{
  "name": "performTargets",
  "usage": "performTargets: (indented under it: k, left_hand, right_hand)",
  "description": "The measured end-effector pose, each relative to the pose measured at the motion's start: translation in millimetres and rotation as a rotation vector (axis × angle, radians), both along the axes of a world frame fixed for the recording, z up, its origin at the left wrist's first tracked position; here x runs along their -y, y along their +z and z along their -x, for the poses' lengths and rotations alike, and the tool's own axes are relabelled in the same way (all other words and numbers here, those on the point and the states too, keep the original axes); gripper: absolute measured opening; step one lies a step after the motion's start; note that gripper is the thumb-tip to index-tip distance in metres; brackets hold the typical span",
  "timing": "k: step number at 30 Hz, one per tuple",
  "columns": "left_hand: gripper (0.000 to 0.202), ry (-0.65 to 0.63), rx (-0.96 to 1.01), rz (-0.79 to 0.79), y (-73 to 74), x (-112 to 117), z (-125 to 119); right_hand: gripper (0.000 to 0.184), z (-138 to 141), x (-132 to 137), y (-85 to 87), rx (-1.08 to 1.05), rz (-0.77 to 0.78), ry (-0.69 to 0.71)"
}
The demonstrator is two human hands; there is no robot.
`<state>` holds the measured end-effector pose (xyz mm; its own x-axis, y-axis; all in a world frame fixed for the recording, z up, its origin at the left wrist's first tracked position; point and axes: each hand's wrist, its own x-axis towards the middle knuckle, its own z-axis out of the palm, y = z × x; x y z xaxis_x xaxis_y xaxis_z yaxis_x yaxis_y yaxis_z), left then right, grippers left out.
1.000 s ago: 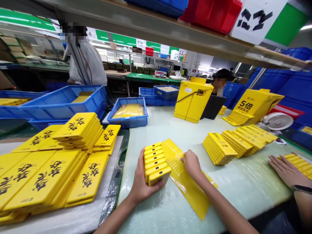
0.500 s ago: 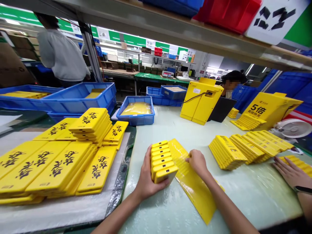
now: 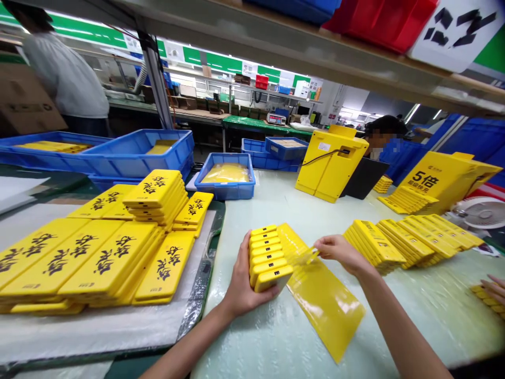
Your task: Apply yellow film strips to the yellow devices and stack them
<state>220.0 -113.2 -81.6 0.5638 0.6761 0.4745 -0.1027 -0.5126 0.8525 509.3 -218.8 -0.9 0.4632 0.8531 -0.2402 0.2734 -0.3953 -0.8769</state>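
My left hand (image 3: 248, 281) is wrapped round a stack of several yellow power banks (image 3: 269, 255), tilted with their port ends facing me. Just right of the stack, a glossy yellow sticker sheet (image 3: 327, 308) lies on the table. My right hand (image 3: 341, 252) pinches a small, thin yellow sticker (image 3: 313, 256) by its edge, over the upper part of that sheet. The sticker is slightly blurred, and whether it is fully off the sheet I cannot tell.
Stacked yellow power banks with black lettering (image 3: 106, 258) fill the left mat. More rows of power banks (image 3: 374, 245) stand to the right, near another person's hand (image 3: 497, 288). Behind are a blue bin (image 3: 224, 176) and a yellow cabinet (image 3: 331, 163). A shelf (image 3: 355, 47) crosses overhead.
My right hand has moved right and slightly up from the sheet, with the sticker in its fingers. The left hand keeps its stack. The other person's hand at right has drawn away.
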Motion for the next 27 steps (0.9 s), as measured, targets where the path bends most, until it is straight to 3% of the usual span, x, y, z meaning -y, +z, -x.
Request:
performTargets:
  k: [4, 7, 10, 13, 20, 27]
  left_hand:
    - [0.137, -0.001, 0.006, 0.012, 1.3, 2.6, 0.2]
    - [0.140, -0.004, 0.001, 0.034, 1.7, 4.2, 0.0]
    - [0.141, -0.015, 0.013, 0.049, 3.2, 5.8, -0.5]
    - [0.140, -0.024, 0.029, 0.056, 5.4, 7.3, -0.7]
    - [0.139, -0.014, 0.015, 0.040, 6.9, 8.0, -0.3]
    - [0.139, -0.010, 0.020, 0.023, 5.3, 6.8, -0.6]
  right_hand:
    - [0.054, 34.1, -20.3, 45.3, -0.108, -0.270, -0.153]
    - [0.051, 76.9, -43.2, 64.8, -0.162, -0.375, -0.152]
    - [0.043, 108.9, -59.5, 70.9, -0.138, -0.405, -0.129]
    - [0.035, 122.3, -65.6, 74.8, -0.101, -0.337, -0.111]
    - [0.025, 130.1, -70.2, 92.1, -0.049, -0.221, -0.054]
    - [0.024, 126.6, -75.5, 91.6, 0.094, -0.172, 0.012]
